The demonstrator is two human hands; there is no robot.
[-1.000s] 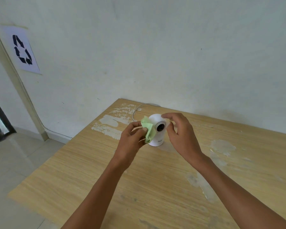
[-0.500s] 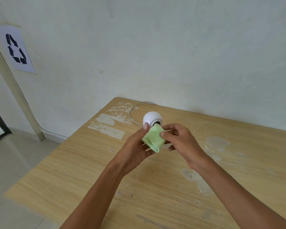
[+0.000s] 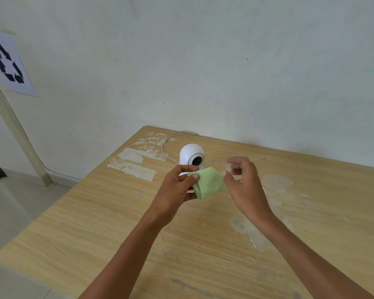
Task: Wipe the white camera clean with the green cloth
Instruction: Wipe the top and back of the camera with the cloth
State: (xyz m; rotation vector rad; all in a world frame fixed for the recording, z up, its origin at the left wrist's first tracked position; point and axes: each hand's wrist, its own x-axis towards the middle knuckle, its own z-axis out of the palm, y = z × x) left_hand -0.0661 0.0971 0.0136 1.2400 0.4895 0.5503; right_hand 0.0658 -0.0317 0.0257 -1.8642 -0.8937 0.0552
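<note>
A small white dome camera (image 3: 190, 156) with a dark lens stands upright on the wooden table (image 3: 121, 221), near the far edge. My left hand (image 3: 177, 188) pinches a folded green cloth (image 3: 208, 184) just in front of the camera's base, which the cloth partly hides. My right hand (image 3: 243, 186) hovers at the cloth's right edge with fingers spread; its fingertips look blurred and hold nothing.
A white cable (image 3: 168, 140) runs from the camera back to the wall. The tabletop has pale worn patches (image 3: 134, 162). The table's left edge drops to a tiled floor (image 3: 13, 203). A recycling sign (image 3: 8, 63) hangs on the wall.
Both hands drew the cloth off the camera and toward me. The right hand, which pinched the cloth half a second ago, has let go and opened.
</note>
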